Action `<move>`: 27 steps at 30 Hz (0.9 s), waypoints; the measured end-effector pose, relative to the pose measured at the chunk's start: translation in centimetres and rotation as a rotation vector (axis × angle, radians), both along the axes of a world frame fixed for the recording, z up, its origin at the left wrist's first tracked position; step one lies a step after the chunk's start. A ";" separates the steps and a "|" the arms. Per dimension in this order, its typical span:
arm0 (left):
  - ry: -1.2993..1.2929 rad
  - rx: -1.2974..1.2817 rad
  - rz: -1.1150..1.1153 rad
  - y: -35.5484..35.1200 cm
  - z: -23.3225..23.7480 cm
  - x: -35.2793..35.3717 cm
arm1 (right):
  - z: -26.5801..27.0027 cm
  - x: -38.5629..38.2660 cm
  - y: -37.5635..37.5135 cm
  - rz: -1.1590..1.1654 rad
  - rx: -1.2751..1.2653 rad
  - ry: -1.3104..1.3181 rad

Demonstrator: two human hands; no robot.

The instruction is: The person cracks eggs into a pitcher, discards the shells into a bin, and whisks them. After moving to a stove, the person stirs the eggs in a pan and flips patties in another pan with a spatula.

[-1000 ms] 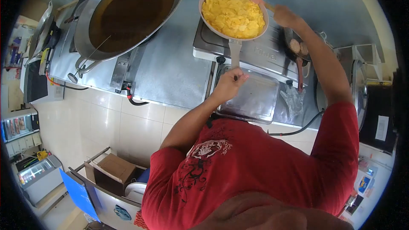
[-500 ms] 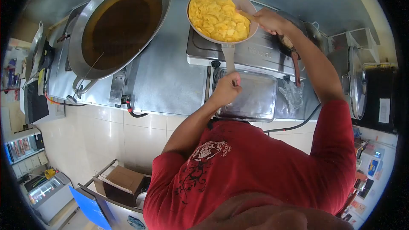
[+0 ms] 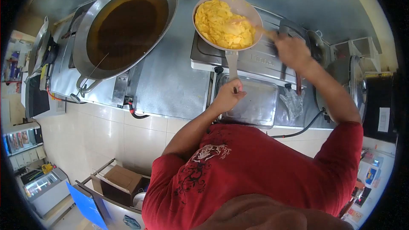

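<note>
A light-coloured frying pan (image 3: pixel 257 20) stands over the Rinnai gas stove (image 3: pixel 260 61), full of yellow scrambled egg (image 3: pixel 217 23). My left hand (image 3: pixel 229 96) is closed around the end of the pan's pale handle (image 3: pixel 231 64). Slightly smeared by motion, my right hand (image 3: pixel 293 52) grips a wooden spatula (image 3: pixel 269 34) at the pan's right side. Its blade reaches into the egg, partly covered by it.
On the left sits a large wok (image 3: pixel 172 10) of dark oil (image 3: pixel 128 25), with a thin wire skewer in it. Below the stove are a metal tray (image 3: pixel 251 106) and a clear plastic bag (image 3: pixel 292 104). Another pan (image 3: pixel 316 44) and a big lidded pot (image 3: pixel 355 81) stand right.
My right hand has pulled back right and down with the spatula, and the egg has shifted in the pan. My left hand still holds the handle. The whole view has shifted slightly.
</note>
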State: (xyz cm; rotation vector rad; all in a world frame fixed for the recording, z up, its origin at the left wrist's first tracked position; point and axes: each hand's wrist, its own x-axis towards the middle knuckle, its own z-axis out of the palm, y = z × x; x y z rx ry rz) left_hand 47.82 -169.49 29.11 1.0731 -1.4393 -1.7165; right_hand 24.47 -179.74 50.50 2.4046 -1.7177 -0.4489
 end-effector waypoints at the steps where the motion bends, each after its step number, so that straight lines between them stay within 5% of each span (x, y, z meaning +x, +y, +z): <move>1: -0.016 0.005 -0.010 0.0 0.8 0.2 | 0.4 -1.4 -1.1 0.012 -0.062 -0.018; 5: -0.046 -0.062 -0.008 0.3 1.1 0.4 | 0.7 -3.0 -7.6 -0.020 -0.001 -0.036; 8: -0.013 -0.138 0.049 0.6 0.7 0.0 | -5.1 -6.8 -13.8 -0.018 0.217 -0.049; 11: -0.012 -0.215 0.069 0.7 -0.6 -0.4 | 1.2 -3.8 -11.5 -0.523 0.622 -0.235; 14: -0.041 -0.137 0.000 0.6 -0.6 0.0 | 0.9 -4.1 -9.7 -0.699 0.871 -0.549; 20: -0.041 -0.108 -0.014 0.4 0.2 0.2 | -5.3 -1.6 -9.1 -0.828 0.895 -1.108; 27: -0.052 -0.117 0.013 0.4 1.0 0.4 | -3.6 -3.1 -8.0 -0.836 0.863 -1.243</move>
